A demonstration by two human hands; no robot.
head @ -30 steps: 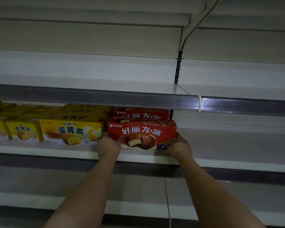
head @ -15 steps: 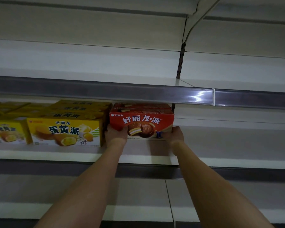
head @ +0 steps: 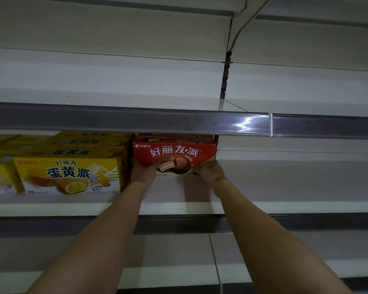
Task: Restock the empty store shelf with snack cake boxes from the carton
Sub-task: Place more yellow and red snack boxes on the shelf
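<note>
Both hands grip one red box (head: 174, 154) at center frame: the left hand (head: 143, 171) curls round its lower left corner, the right hand (head: 209, 171) round its lower right. It sits on the pale shelf (head: 285, 187), touching a yellow box (head: 68, 175) at left. Grey price rails edge each shelf. Red reads 好丽友·派; yellow reads 蛋黄派 and 22%.

open shelf board (head: 295, 183) right of red box (head: 174, 154), yellow boxes (head: 68, 175) crowding left, price rail (head: 136, 122) low overhead
</note>
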